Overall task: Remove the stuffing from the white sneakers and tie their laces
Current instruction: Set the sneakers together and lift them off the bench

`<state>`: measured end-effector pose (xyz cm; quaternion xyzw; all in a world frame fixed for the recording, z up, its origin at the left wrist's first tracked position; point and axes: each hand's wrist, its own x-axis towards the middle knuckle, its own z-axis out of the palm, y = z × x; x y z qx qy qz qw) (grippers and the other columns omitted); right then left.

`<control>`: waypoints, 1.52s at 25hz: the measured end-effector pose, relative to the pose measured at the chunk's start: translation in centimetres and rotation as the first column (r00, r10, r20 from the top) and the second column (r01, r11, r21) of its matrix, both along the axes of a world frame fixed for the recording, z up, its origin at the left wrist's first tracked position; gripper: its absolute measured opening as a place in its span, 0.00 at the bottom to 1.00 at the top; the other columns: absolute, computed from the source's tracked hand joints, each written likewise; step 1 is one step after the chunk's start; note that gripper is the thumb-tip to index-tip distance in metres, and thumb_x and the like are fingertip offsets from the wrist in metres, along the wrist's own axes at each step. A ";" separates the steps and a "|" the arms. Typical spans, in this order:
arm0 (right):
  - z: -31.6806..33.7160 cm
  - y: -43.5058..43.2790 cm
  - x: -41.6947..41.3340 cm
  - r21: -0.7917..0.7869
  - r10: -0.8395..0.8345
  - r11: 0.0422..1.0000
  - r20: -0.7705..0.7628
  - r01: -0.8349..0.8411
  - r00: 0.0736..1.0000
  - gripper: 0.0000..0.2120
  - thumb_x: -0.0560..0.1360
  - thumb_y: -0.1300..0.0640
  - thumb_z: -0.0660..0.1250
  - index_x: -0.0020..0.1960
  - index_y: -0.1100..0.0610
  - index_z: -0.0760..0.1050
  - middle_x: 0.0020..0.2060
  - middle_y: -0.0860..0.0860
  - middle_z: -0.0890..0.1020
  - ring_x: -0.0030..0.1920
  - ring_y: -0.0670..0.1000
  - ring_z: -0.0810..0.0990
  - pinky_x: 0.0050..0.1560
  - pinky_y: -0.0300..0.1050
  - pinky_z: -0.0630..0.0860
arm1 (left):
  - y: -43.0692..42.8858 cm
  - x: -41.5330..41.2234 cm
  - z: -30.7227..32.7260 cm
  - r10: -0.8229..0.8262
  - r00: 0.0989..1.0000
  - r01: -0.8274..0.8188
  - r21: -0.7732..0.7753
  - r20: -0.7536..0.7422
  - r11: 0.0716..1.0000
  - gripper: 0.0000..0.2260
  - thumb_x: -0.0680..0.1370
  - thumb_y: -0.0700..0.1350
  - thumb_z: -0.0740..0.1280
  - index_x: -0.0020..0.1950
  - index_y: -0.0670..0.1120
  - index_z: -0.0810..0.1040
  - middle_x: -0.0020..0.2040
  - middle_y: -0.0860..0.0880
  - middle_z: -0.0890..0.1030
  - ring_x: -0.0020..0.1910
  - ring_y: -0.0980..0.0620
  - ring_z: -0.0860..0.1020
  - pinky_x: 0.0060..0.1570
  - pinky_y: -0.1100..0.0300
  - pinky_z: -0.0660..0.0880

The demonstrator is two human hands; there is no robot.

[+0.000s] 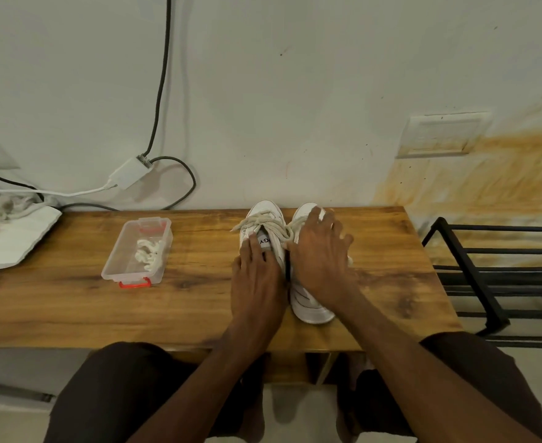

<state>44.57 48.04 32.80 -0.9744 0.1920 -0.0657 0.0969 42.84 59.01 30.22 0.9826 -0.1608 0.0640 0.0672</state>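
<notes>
Much of the left sneaker (265, 233) is covered by the left hand (257, 279); only its toe, laces and a tongue label with part of some lettering can be seen, and its heel is hidden. The middle of the right sneaker (309, 303) is hidden under the right hand (319, 260), with the toe showing at 12 o'clock of the hand and the heel at 6 o'clock. Whether any stuffing is inside either shoe cannot be told.

The pair is set side by side, touching, on the wooden table (199, 302), toward its far edge at about 1 o'clock from the table's middle. Both long axes run from 6 to 12 o'clock, toes pointed at the wall. The laces (273, 223) are seen looped across both shoes; whether a finished bow is formed cannot be made out.

Both hands are laid flat, palms down, fingers extended and slightly spread; nothing is visibly gripped.

A clear plastic box (137, 251) containing white cord is placed well apart at 9 o'clock.
</notes>
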 end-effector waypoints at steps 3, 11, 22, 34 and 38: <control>0.0 1.3 -3.4 -0.164 0.087 0.984 0.129 -0.065 0.988 0.22 0.74 0.46 0.67 0.59 0.61 0.72 0.54 0.59 0.78 0.56 0.60 0.76 0.57 0.60 0.70 | 0.7 -0.2 -0.6 -0.052 0.994 0.049 0.034 0.095 0.998 0.18 0.77 0.49 0.63 0.63 0.42 0.72 0.64 0.42 0.73 0.61 0.44 0.71 0.56 0.49 0.71; -2.8 0.9 -7.3 -0.303 0.190 0.935 -0.007 -0.183 0.982 0.09 0.70 0.56 0.70 0.48 0.57 0.76 0.42 0.54 0.82 0.55 0.57 0.74 0.53 0.59 0.70 | 2.6 -1.8 -1.4 -0.067 0.991 0.053 0.117 0.119 0.992 0.21 0.72 0.56 0.70 0.59 0.48 0.68 0.55 0.49 0.74 0.53 0.50 0.73 0.51 0.50 0.70; -1.6 0.5 -6.3 -0.177 0.179 0.965 -0.087 -0.192 0.980 0.11 0.76 0.52 0.63 0.57 0.53 0.70 0.50 0.50 0.81 0.54 0.54 0.77 0.59 0.61 0.66 | 2.3 -1.6 -1.3 -0.051 0.993 0.039 0.109 0.108 0.993 0.19 0.74 0.53 0.70 0.61 0.49 0.69 0.55 0.47 0.75 0.56 0.47 0.73 0.53 0.47 0.69; -2.9 0.5 -4.4 -0.112 0.106 0.987 -0.078 -0.114 0.991 0.16 0.71 0.57 0.72 0.56 0.58 0.72 0.47 0.53 0.81 0.51 0.54 0.77 0.51 0.55 0.72 | 2.4 0.2 -1.9 -0.109 0.990 0.100 0.097 0.093 0.990 0.23 0.65 0.43 0.75 0.56 0.47 0.71 0.51 0.49 0.78 0.52 0.47 0.75 0.56 0.44 0.70; -2.1 1.1 -3.8 -0.005 0.044 0.999 -0.091 -0.045 0.995 0.14 0.69 0.59 0.73 0.53 0.59 0.76 0.43 0.55 0.81 0.48 0.56 0.78 0.50 0.56 0.73 | 1.9 0.4 -1.4 -0.069 0.997 0.069 0.020 0.031 0.997 0.21 0.60 0.39 0.76 0.48 0.48 0.74 0.41 0.52 0.80 0.44 0.49 0.76 0.49 0.48 0.70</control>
